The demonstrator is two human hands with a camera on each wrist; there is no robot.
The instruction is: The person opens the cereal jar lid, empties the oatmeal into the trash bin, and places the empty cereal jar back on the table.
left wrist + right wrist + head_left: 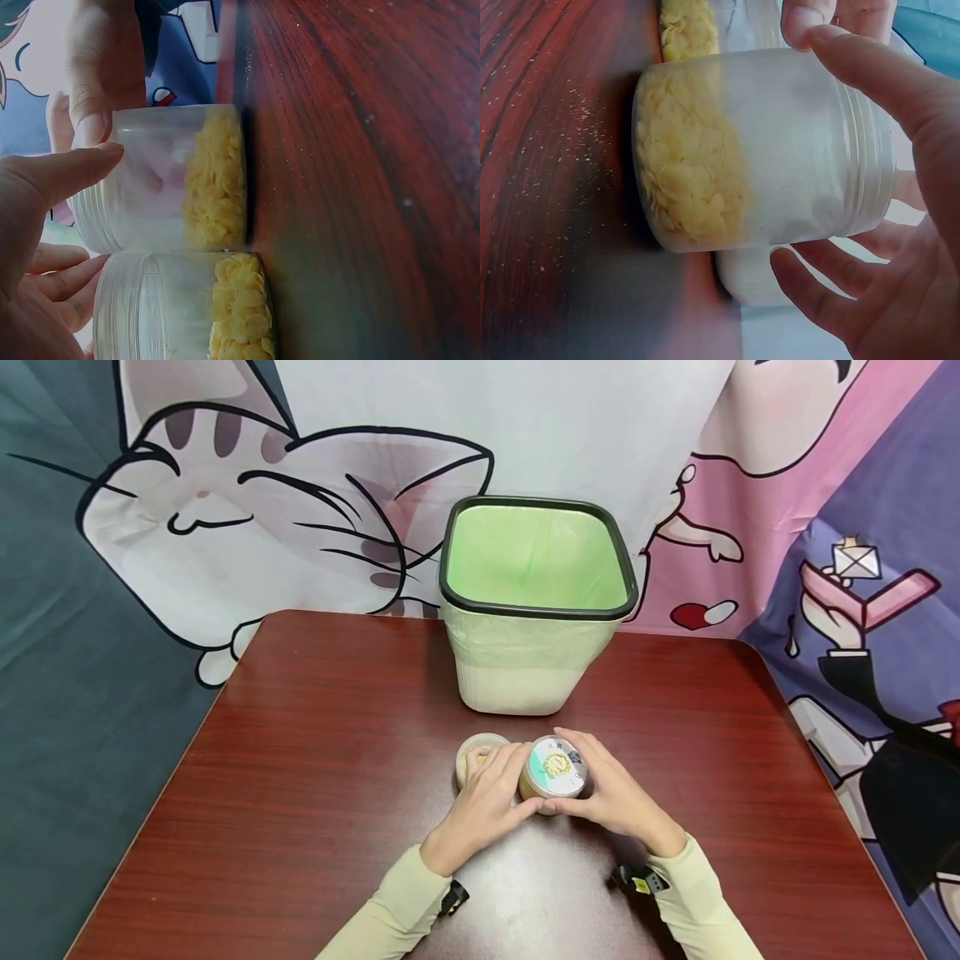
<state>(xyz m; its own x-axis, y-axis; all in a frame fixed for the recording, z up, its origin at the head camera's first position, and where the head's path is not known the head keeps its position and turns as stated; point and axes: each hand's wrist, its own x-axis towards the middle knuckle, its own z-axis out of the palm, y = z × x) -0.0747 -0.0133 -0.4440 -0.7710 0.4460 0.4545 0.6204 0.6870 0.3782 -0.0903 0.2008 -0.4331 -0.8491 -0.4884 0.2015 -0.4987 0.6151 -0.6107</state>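
A clear round jar with a white-and-teal label on top stands on the table between both hands, with yellow flakes in its lower part. My right hand curves round its right side, fingers behind and thumb in front. From the other side my left hand holds the same jar near its top, the two thumbs meeting at the front. A second clear jar, also with yellow flakes at the bottom, stands against it on the left. My left fingers partly cover that second jar's top in the head view.
A pale green bin with a black rim and a clear liner stands just behind the jars. The dark red wooden table spreads out on both sides. Behind it hangs a cartoon-printed cloth. Small pale specks dot the tabletop.
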